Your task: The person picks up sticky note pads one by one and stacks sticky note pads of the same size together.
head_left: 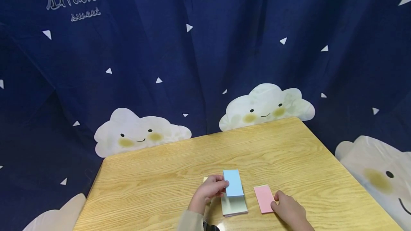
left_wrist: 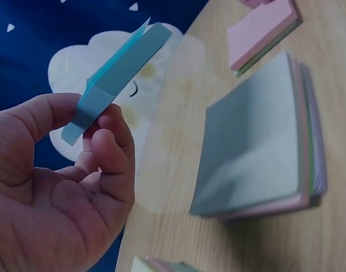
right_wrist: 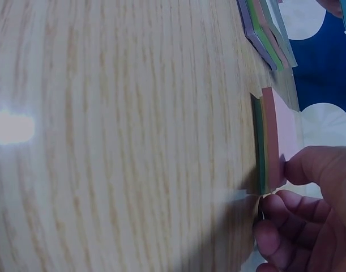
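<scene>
My left hand (head_left: 211, 189) pinches a thin light-blue sticky note pad (head_left: 235, 185) between thumb and fingers. In the left wrist view this blue pad (left_wrist: 119, 79) is off the table, seen nearly edge-on. Below it lies a larger, pale-topped sticky note stack (head_left: 233, 206), with pink, green and purple layers at its side (left_wrist: 304, 141). To the right, my right hand (head_left: 290, 209) grips the near right corner of a pink-topped sticky note stack (head_left: 264, 199). The right wrist view shows the thumb on the pink top (right_wrist: 281, 136), with orange and dark green layers underneath.
A pale yellow piece (head_left: 205, 179) shows partly behind my left hand. The wooden table (head_left: 144, 188) extends around the pads. Behind it hangs a dark blue curtain (head_left: 205, 52) printed with clouds and triangles.
</scene>
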`<act>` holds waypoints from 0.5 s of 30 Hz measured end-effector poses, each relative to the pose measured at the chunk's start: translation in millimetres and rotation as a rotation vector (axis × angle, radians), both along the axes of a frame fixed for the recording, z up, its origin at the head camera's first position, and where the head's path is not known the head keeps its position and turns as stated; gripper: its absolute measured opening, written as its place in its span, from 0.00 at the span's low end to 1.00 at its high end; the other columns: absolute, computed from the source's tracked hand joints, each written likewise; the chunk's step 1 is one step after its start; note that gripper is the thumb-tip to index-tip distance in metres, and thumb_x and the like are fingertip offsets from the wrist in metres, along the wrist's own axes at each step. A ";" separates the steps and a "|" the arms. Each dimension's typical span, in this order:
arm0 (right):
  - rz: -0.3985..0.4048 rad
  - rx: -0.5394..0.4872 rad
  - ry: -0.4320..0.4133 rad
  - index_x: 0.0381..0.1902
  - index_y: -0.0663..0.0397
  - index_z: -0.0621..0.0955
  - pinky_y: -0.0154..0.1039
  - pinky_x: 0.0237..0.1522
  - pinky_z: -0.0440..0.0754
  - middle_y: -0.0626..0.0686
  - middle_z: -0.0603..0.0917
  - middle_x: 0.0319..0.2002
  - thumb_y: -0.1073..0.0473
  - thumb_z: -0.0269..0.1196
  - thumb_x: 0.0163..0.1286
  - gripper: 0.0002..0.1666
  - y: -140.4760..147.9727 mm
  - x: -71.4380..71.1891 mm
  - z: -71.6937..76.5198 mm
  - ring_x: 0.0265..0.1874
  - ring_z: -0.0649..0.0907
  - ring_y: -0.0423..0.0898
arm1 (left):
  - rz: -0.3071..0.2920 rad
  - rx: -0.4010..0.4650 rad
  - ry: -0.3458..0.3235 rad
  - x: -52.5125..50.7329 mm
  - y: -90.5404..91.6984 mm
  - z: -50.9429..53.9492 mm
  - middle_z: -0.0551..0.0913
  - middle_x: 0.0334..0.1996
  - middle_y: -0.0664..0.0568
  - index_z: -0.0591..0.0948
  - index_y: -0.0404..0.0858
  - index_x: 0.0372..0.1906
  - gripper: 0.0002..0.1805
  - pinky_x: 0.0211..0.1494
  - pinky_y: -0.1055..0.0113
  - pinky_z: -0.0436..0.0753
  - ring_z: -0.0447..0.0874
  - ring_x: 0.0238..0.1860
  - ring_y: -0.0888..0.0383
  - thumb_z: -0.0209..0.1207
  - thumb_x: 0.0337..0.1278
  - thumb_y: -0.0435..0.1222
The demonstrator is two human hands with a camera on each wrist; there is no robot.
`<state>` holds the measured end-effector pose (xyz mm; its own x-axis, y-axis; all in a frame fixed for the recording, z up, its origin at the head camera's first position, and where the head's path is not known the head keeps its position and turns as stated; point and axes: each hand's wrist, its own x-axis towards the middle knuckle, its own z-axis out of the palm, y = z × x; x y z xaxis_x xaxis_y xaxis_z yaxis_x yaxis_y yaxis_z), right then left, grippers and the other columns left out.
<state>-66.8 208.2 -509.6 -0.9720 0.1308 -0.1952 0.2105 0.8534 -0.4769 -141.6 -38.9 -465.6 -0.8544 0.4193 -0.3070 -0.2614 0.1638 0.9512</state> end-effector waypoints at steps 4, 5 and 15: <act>-0.001 -0.005 0.001 0.30 0.54 0.73 0.46 0.20 0.67 0.47 0.70 0.17 0.55 0.56 0.53 0.09 -0.9 0.4 1.2 0.20 0.71 0.45 | 0.015 0.010 -0.017 2.7 9.7 -3.6 0.72 0.24 0.51 0.71 0.34 0.30 0.04 0.24 0.73 0.70 0.70 0.24 0.60 0.54 0.50 0.31; -0.001 -0.006 0.002 0.30 0.54 0.73 0.46 0.20 0.67 0.47 0.70 0.18 0.55 0.56 0.53 0.09 -0.8 0.5 1.3 0.20 0.71 0.45 | 0.016 0.009 -0.019 3.3 12.0 -5.4 0.72 0.23 0.51 0.71 0.34 0.30 0.04 0.24 0.73 0.70 0.70 0.24 0.60 0.53 0.50 0.31; 0.009 -0.010 -0.008 0.31 0.54 0.73 0.45 0.20 0.67 0.47 0.69 0.16 0.55 0.55 0.54 0.10 1.3 -0.6 -2.8 0.20 0.71 0.45 | 0.017 -0.041 -0.010 11.8 32.1 -15.2 0.72 0.21 0.53 0.73 0.33 0.31 0.05 0.22 0.75 0.69 0.70 0.21 0.62 0.53 0.48 0.30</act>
